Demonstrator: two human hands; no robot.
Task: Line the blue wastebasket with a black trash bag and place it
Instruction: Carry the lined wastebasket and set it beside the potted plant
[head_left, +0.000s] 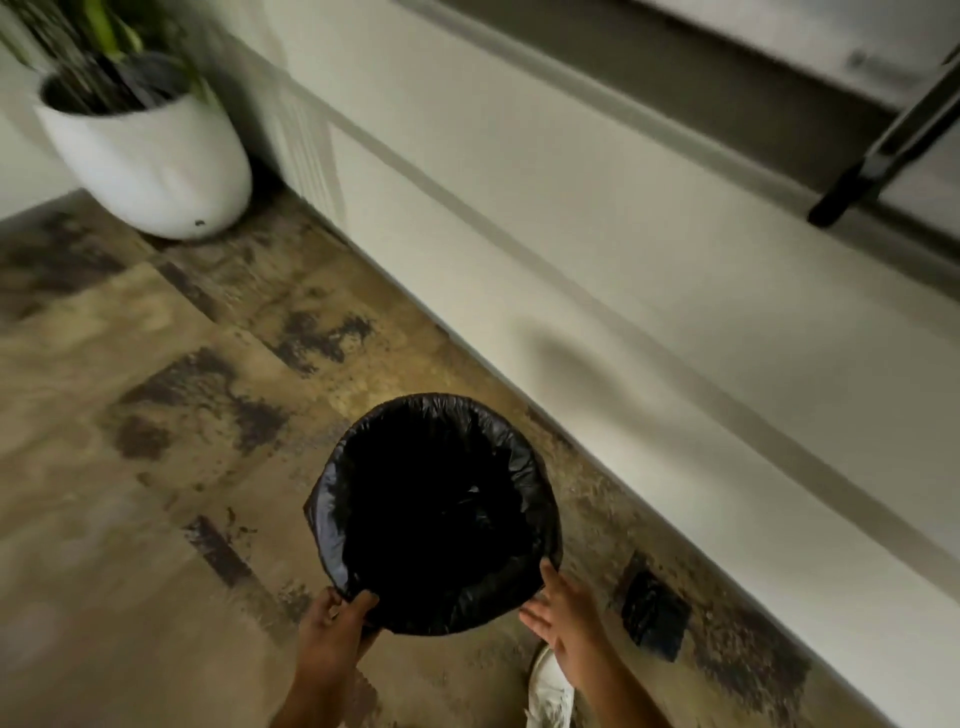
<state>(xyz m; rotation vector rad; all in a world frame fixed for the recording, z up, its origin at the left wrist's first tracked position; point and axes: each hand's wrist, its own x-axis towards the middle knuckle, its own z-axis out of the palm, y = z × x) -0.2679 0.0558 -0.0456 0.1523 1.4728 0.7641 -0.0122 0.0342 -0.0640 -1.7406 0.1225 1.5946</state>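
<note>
Directly ahead of both hands sits the wastebasket, hidden under the black trash bag (434, 512) folded over its rim. Left hand (332, 631) pinches the bag's near edge; right hand (563, 616) is spread, fingertips apparently touching the bag's right side.

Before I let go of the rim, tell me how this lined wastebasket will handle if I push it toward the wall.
The wastebasket probably feels light: only the trash bag shows inside. The glossy film folded over the rim may slip under the left hand, pinching it, and the right hand, fingers spread. On the hard floor it would likely slide rather than tip.
</note>
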